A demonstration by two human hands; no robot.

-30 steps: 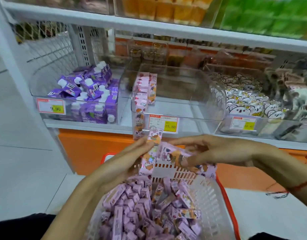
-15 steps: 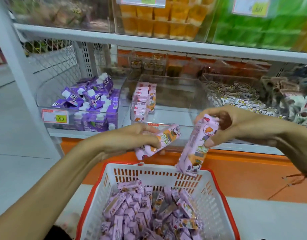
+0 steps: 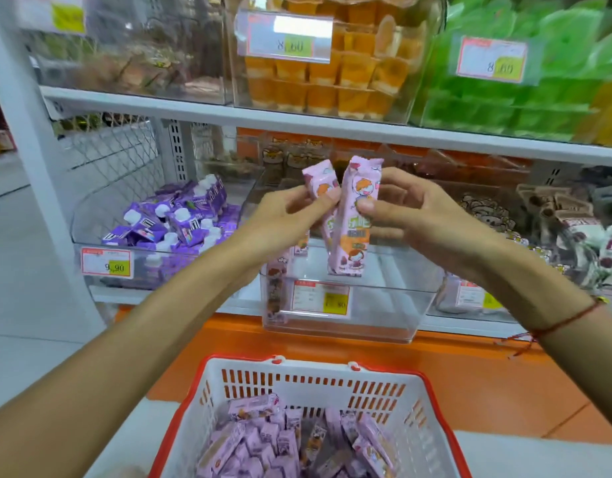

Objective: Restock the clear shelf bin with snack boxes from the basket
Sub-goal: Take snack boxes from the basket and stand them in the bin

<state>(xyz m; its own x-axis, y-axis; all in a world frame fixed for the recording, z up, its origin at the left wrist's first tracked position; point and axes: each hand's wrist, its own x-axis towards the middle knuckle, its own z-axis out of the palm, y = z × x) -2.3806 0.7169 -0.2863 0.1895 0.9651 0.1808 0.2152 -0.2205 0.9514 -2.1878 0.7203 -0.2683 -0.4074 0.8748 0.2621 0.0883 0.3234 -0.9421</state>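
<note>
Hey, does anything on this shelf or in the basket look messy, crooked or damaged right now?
Nothing looks damaged. The snack boxes in the basket lie jumbled, and the purple cartons in the left bin are tumbled rather than stacked. The clear bin is nearly empty, with a few boxes standing along its left wall.

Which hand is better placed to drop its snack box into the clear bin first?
Probably right. The right hand holds its snack box upright, hanging over the clear bin's open middle; the left hand's box sits higher, partly hidden.

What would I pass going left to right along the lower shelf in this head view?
Purple spouted pouches → left hand with a pink snack box → right hand with another pink snack box → cartoon-print packs.
</note>
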